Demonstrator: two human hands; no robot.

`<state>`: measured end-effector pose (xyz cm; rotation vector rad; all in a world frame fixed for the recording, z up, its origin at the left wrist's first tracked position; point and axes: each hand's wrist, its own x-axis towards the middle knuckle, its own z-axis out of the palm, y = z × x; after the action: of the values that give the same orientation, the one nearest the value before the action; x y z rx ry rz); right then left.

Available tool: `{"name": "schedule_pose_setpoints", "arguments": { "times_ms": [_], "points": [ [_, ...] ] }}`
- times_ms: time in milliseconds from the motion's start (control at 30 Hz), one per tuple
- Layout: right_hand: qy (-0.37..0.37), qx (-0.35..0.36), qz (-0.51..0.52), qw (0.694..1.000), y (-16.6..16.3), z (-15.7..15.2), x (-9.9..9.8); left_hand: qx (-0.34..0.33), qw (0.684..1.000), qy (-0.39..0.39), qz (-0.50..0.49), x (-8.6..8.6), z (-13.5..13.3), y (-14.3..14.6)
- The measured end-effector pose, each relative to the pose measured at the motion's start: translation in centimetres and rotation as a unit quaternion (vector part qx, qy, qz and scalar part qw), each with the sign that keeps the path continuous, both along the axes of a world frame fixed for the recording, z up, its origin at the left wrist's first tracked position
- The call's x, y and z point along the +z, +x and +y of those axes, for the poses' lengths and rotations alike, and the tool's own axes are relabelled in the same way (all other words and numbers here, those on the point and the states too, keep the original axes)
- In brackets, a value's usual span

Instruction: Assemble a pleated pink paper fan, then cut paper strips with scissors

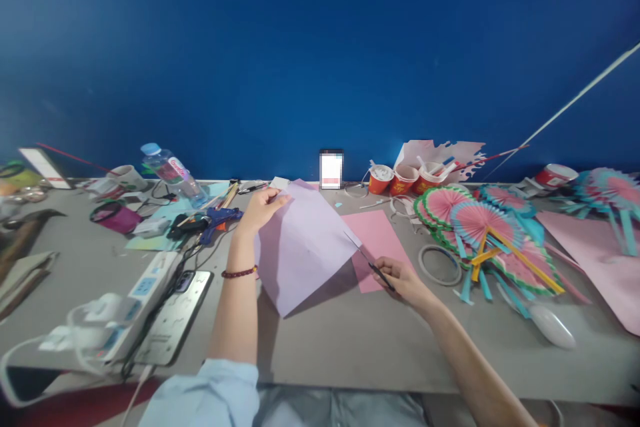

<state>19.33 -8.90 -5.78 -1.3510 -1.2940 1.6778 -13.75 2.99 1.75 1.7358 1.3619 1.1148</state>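
Note:
My left hand [263,209] pinches the far corner of a pale lilac paper sheet [303,247] and holds it tilted up off the grey table [345,340]. My right hand [403,280] grips a pair of scissors [367,259], whose blades point at the sheet's right edge. A pink sheet [383,237] lies flat under and behind the scissors. A beaded bracelet circles my left wrist.
Left: a blue glue gun [215,219], power strip [145,293], phone [173,323], water bottle [170,172]. Right: a tape ring [440,265], pink and teal paper fans [493,237], red cups [405,180], more pink paper [600,260]. A small phone [331,169] stands at the blue wall.

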Motion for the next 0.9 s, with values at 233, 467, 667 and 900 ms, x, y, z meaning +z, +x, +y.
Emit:
{"name": "schedule_pose_setpoints", "arguments": {
  "times_ms": [233, 467, 667, 900],
  "points": [
    [-0.007, -0.010, -0.015, 1.000, -0.09, 0.13, -0.13, -0.003, 1.000, -0.002, -0.002, -0.18, 0.15, -0.07],
    [0.004, -0.004, -0.012, 1.000, 0.03, 0.00, -0.13, 0.002, 1.000, -0.001, -0.011, 0.01, 0.04, 0.03],
    [0.007, -0.011, -0.017, 1.000, -0.20, -0.07, 0.11, 0.009, 1.000, 0.003, -0.025, 0.14, -0.01, 0.12],
    [0.008, -0.013, -0.024, 1.000, -0.17, -0.18, 0.37, 0.004, 1.000, -0.001, -0.013, -0.03, 0.07, 0.04]
  ]
}}
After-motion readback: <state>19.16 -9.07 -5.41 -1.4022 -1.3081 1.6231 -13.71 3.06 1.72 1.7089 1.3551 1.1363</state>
